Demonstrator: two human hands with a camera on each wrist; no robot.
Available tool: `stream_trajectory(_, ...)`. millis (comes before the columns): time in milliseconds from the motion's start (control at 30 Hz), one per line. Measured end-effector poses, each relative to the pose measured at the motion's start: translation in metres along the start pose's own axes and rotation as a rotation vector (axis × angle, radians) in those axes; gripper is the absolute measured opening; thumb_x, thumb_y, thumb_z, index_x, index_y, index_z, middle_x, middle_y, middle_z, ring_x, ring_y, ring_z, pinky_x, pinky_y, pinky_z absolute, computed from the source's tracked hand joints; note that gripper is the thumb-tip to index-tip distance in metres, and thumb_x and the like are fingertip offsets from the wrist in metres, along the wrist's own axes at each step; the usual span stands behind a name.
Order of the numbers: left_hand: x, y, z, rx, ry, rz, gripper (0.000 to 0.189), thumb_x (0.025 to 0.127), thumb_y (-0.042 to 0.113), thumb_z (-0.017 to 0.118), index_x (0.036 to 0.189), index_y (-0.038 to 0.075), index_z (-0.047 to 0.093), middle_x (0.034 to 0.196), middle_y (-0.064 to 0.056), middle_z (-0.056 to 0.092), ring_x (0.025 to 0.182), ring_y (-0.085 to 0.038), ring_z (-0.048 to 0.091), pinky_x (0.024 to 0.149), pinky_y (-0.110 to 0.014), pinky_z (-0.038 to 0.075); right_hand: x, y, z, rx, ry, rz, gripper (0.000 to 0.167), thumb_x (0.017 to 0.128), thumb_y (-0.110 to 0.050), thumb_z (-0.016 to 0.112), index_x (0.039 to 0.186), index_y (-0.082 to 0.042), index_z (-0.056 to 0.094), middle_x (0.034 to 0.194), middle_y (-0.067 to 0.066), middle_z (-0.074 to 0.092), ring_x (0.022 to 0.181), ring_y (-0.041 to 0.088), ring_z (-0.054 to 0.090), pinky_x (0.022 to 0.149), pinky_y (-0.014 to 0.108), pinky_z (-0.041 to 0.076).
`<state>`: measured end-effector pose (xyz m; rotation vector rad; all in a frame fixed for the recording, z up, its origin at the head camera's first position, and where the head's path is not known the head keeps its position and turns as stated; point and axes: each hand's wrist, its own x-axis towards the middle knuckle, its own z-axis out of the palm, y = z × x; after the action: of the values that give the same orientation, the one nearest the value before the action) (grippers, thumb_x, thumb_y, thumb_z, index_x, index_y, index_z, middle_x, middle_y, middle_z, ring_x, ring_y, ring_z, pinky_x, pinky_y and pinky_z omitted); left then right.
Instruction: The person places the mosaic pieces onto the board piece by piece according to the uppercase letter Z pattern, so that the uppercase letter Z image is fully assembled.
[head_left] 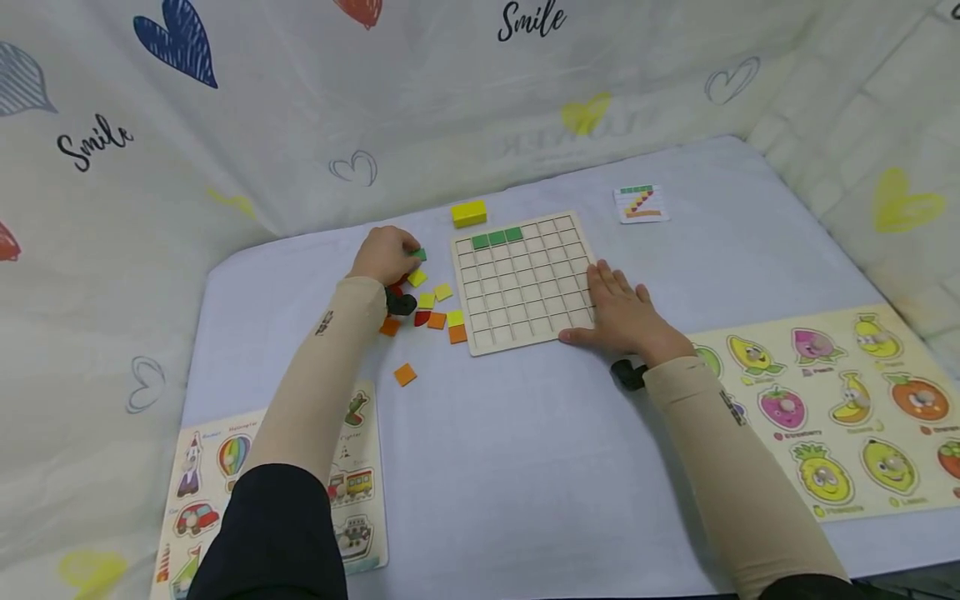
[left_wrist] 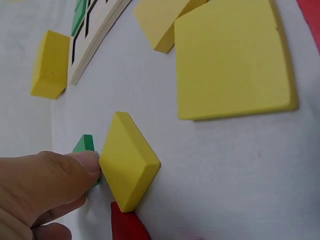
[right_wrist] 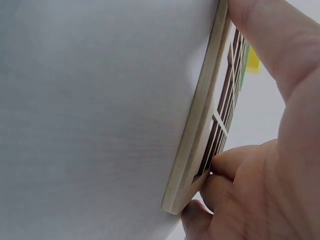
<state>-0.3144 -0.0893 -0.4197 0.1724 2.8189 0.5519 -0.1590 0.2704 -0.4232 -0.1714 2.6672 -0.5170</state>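
My left hand pinches a small green tile between thumb and fingers, just above the table left of the board. Right beside the fingertips is a yellow tile, with part of a red tile under its lower end. My right hand rests at the right edge of the wooden grid board, fingers extended along that side and the thumb at the near corner. Three green tiles sit side by side in the board's far row; the other cells are bare.
Several yellow, orange and red tiles lie scattered left of the board. A yellow block stands behind it. A pattern card lies far right. Picture boards with vehicles and fruit lie at the near left and right.
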Motion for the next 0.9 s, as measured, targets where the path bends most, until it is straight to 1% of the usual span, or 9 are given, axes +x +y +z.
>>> stream_trajectory(133,0.001,0.004,0.001,0.043,0.014,0.014,0.031,0.096,0.026,0.072,0.122,0.008,0.075,0.123,-0.009,0.072,0.104,-0.028,0.06,0.105,-0.043,0.053,-0.001,0.004,0.001,0.009,-0.001,-0.003,0.123,0.092,-0.065,0.066,0.164,0.0,-0.009,0.173,0.022,-0.015,0.161,0.048,-0.007,0.125,0.072,-0.001)
stream_trajectory(200,-0.001,0.007,0.002,0.041,0.03,0.03,0.032,0.094,0.028,0.074,0.119,0.007,0.076,0.118,-0.009,0.073,0.1,-0.027,0.061,0.099,-0.042,0.055,-0.002,0.004,0.001,0.013,-0.002,-0.007,0.122,0.092,-0.065,0.066,0.164,0.0,-0.009,0.173,0.022,-0.016,0.161,0.048,-0.007,0.125,0.072,-0.001)
stream_trajectory(300,-0.002,0.012,0.003,0.018,0.051,0.073,0.033,0.091,0.028,0.075,0.116,0.006,0.076,0.114,-0.01,0.074,0.096,-0.026,0.062,0.092,-0.04,0.056,-0.002,0.005,0.001,0.017,-0.006,-0.008,0.122,0.093,-0.065,0.065,0.165,-0.001,-0.01,0.173,0.02,-0.017,0.161,0.048,-0.007,0.126,0.071,-0.001)
stream_trajectory(367,-0.001,0.019,0.005,0.006,0.071,0.108,0.033,0.089,0.028,0.075,0.114,0.006,0.077,0.112,-0.009,0.075,0.096,-0.025,0.062,0.091,-0.039,0.056,-0.003,0.004,0.0,0.019,-0.004,-0.008,0.122,0.093,-0.065,0.065,0.165,-0.001,-0.01,0.173,0.02,-0.017,0.161,0.047,-0.008,0.126,0.07,-0.002)
stream_trajectory(500,0.005,0.039,0.012,0.002,0.088,0.157,0.032,0.089,0.029,0.074,0.114,0.009,0.077,0.11,-0.008,0.074,0.1,-0.024,0.061,0.094,-0.039,0.054,-0.002,0.006,0.002,0.023,0.006,-0.009,0.121,0.093,-0.063,0.066,0.165,-0.002,-0.009,0.174,0.019,-0.016,0.161,0.046,-0.007,0.127,0.069,-0.002)
stream_trajectory(600,0.011,0.058,0.019,-0.003,0.08,0.197,0.032,0.091,0.028,0.073,0.117,0.009,0.077,0.113,-0.007,0.075,0.105,-0.024,0.062,0.098,-0.039,0.054,-0.002,0.008,0.002,0.031,0.012,-0.008,0.12,0.093,-0.063,0.066,0.165,-0.002,-0.009,0.174,0.018,-0.015,0.162,0.045,-0.007,0.127,0.068,-0.003)
stream_trajectory(700,0.016,0.076,0.025,-0.007,0.078,0.25,0.031,0.093,0.026,0.073,0.118,0.009,0.077,0.114,-0.008,0.076,0.107,-0.023,0.065,0.099,-0.04,0.055,-0.002,0.009,0.002,0.035,0.017,-0.009,0.12,0.093,-0.062,0.067,0.165,-0.003,-0.008,0.174,0.017,-0.015,0.162,0.044,-0.008,0.128,0.067,-0.004)
stream_trajectory(833,0.024,0.1,0.034,0.019,0.081,0.324,0.028,0.095,0.024,0.072,0.117,0.008,0.078,0.115,-0.008,0.077,0.108,-0.024,0.067,0.101,-0.039,0.054,-0.002,0.01,0.005,0.033,0.026,-0.01,0.12,0.093,-0.062,0.067,0.166,-0.004,-0.008,0.175,0.016,-0.014,0.162,0.042,-0.008,0.128,0.066,-0.004)
stream_trajectory(900,0.029,0.112,0.04,0.031,0.071,0.353,0.027,0.097,0.024,0.071,0.117,0.008,0.078,0.115,-0.008,0.077,0.108,-0.023,0.068,0.101,-0.038,0.055,-0.004,0.012,0.006,0.034,0.031,-0.005,0.12,0.093,-0.061,0.068,0.166,-0.004,-0.008,0.175,0.016,-0.013,0.163,0.041,-0.008,0.128,0.066,-0.003)
